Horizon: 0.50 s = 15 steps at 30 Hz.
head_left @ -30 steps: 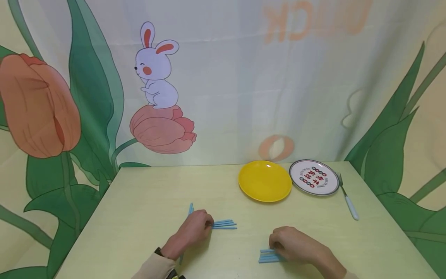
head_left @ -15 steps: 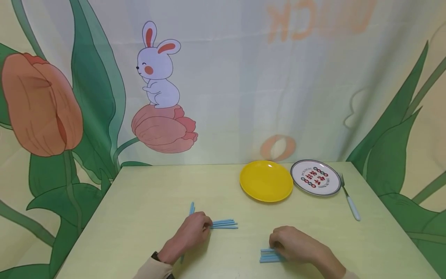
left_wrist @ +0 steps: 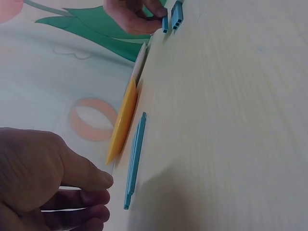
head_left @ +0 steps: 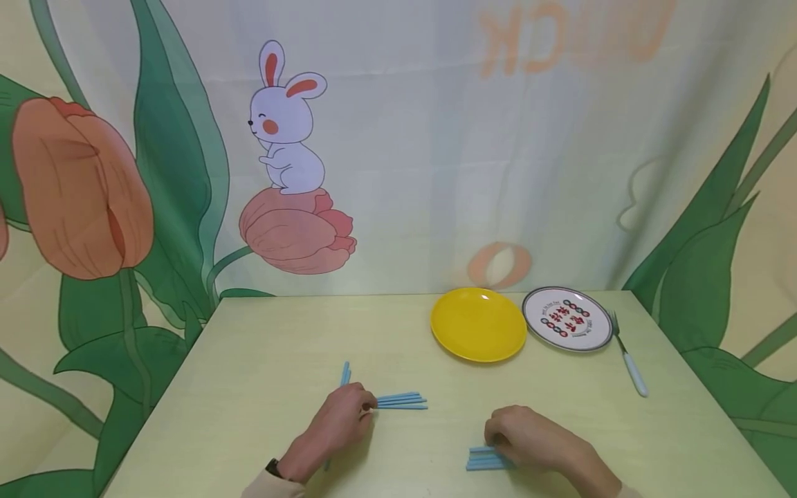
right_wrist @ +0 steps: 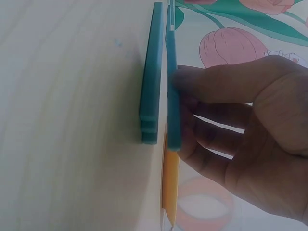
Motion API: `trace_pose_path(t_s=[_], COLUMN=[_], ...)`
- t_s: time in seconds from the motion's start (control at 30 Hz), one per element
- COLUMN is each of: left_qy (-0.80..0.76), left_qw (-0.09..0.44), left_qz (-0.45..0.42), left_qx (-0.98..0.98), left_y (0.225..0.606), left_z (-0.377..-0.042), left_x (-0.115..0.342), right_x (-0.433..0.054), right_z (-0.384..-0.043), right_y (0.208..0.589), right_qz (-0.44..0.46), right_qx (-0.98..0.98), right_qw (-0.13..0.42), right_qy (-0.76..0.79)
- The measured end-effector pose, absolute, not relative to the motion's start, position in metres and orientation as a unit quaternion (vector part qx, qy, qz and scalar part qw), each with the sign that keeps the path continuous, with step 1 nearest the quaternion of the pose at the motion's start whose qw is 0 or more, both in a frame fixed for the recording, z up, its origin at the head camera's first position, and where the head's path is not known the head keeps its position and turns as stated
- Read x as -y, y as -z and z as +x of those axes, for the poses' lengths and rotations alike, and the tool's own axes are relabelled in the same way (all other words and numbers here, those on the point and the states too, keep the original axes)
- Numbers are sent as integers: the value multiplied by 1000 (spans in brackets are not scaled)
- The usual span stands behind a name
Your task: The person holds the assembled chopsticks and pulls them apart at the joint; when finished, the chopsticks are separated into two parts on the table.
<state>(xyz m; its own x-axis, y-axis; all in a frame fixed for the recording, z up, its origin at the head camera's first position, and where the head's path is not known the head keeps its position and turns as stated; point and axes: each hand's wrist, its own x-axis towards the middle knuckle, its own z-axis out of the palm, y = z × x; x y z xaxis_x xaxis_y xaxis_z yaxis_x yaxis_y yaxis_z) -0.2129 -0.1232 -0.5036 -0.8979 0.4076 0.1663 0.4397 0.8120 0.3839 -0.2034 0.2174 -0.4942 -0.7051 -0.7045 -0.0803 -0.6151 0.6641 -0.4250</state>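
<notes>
My left hand (head_left: pixel 342 418) is just left of a fanned group of thin blue sticks (head_left: pixel 403 400). In the left wrist view, its thumb and loosely bent fingers stand beside these sticks (left_wrist: pixel 136 161) and hold nothing. More blue sticks (head_left: pixel 345 374) lie lengthwise beneath the left hand and wrist, their middle hidden. At the front right, my right hand (head_left: pixel 535 437) pinches one blue stick (right_wrist: pixel 173 96) between thumb and fingers. That stick runs alongside a stacked bundle of several blue sticks (right_wrist: pixel 151 82), with a narrow gap in the right wrist view.
A yellow plate (head_left: pixel 478 325) sits at the back of the pale table (head_left: pixel 268 346). To its right are a white plate with printed red characters (head_left: pixel 568 339) and a fork with a pale handle (head_left: pixel 634 373). A printed curtain (head_left: pixel 398 138) hangs behind the table.
My left hand has drawn back slightly to the left from the fanned sticks. The right hand keeps its pinch on the stick, almost still. The head view has shifted a little.
</notes>
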Motion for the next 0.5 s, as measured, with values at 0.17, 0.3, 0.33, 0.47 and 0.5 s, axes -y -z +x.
trace_pose_path(t_s=[0.17,0.3,0.33,0.47,0.5], left_qy=[219,222,223,224,224], left_qw=[33,37,39,49,51], left_qz=[-206,-204,-204,-201,-199], left_qx=[953,953,952,952,953], left_y=[504,505,506,508,509], left_z=[-206,-202,-201,-198,-198], left_x=[125,126,127,127,127], right_x=[-218,-218,-219,-220,-220], right_z=[-203,-203,-203,-203,-202], right_y=[495,495,495,495,495], right_qz=[-366,-363,-362,-357,-357], right_qx=[-904,-905,-905,-907,-907], right_qw=[119,123,124,128,128], right_qy=[188,186,186,183,182])
